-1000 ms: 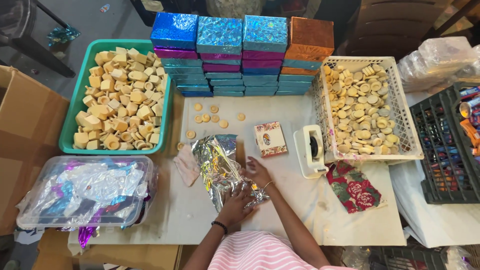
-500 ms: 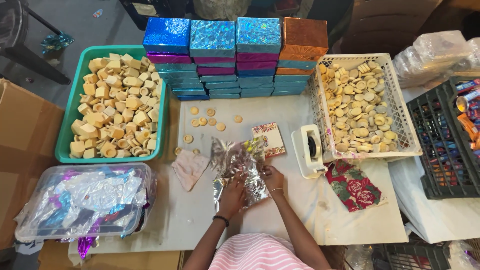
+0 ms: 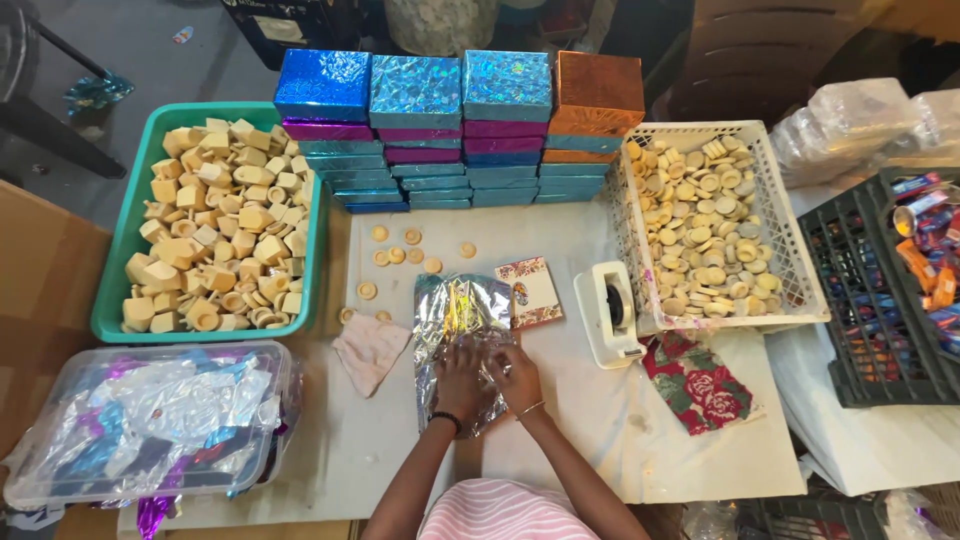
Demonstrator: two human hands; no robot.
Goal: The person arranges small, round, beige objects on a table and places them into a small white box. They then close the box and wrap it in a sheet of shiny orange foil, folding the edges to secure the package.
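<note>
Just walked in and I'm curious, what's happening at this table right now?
A person presses both hands, left hand and right hand, flat onto a crinkled silver foil sheet on the white table. A small patterned card and a tape dispenser lie beside it, with a green tub of tan blocks and stacked shiny boxes behind.

Both forearms reach forward from the near edge, converging at the middle. The left hand (image 3: pixel 462 378) and right hand (image 3: pixel 515 372) lie side by side, touching, palms down, fingers pressed flat and pointing away.
</note>
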